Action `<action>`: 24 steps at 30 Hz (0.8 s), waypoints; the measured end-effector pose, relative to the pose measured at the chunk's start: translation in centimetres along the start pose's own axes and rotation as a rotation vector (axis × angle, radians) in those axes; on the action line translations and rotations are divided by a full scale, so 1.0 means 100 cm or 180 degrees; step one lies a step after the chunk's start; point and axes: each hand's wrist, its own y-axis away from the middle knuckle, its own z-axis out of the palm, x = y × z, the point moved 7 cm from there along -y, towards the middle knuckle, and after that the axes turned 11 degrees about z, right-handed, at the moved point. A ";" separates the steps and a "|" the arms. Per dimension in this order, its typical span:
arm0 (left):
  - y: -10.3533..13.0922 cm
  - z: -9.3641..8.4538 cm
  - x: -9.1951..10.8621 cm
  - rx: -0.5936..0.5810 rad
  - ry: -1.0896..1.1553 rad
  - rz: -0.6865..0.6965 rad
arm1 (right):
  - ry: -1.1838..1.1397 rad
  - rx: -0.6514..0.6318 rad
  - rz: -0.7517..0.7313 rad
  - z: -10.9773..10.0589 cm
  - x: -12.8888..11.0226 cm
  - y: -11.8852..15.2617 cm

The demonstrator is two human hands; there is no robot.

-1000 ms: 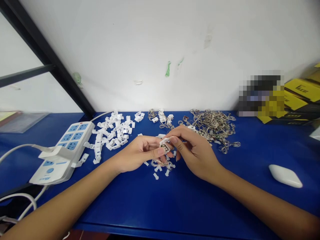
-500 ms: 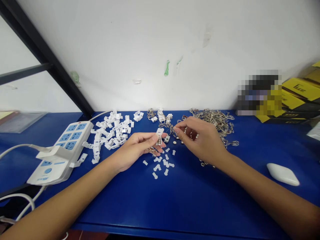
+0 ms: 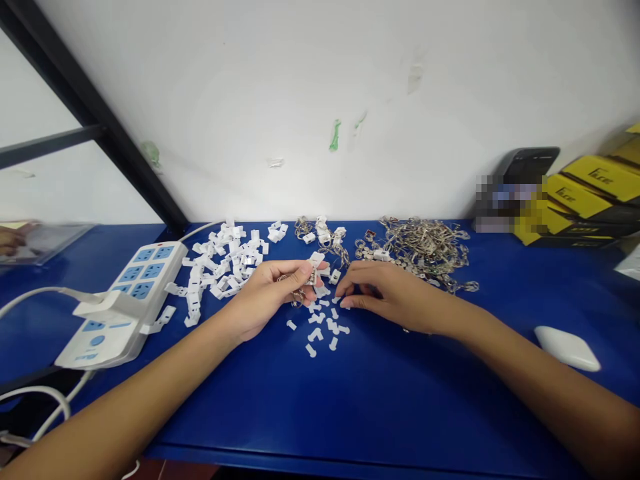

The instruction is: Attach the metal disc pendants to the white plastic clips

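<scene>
In my left hand (image 3: 273,293), thumb and fingers are closed on a small white plastic casing (image 3: 316,259) with a metal insert, and a metal chain with rings (image 3: 296,293) hangs by the palm. To the right, my right hand (image 3: 387,293) is lowered with curled fingers. Its thumb and index fingertips pinch at a small white plastic tab (image 3: 337,300), partly hidden by them. Several more loose white tabs (image 3: 333,325) lie scattered on the blue table (image 3: 320,407) below both hands. A white casing (image 3: 335,276) sits between the hands.
A heap of white casings (image 3: 230,257) lies left, beside a power strip (image 3: 125,300). Metal chains and rings (image 3: 425,243) are piled at the back right. A white rounded case (image 3: 567,348), a phone (image 3: 530,163) and yellow-black boxes (image 3: 595,180) are on the right.
My right hand has come down and slightly left, from above the round metal pieces to the white tabs. The casing in my left hand has tilted and shifted slightly left.
</scene>
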 end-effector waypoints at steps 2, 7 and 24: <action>0.000 0.000 -0.001 -0.0007 0.0003 -0.0038 | 0.0024 -0.0113 0.0112 -0.003 0.003 0.000; 0.001 0.002 -0.004 -0.0054 0.0017 -0.0153 | -0.0064 -0.0212 0.0122 -0.002 0.007 -0.001; 0.002 0.002 -0.003 -0.0104 -0.0074 -0.0126 | 0.0118 -0.0343 0.0031 0.002 0.005 0.001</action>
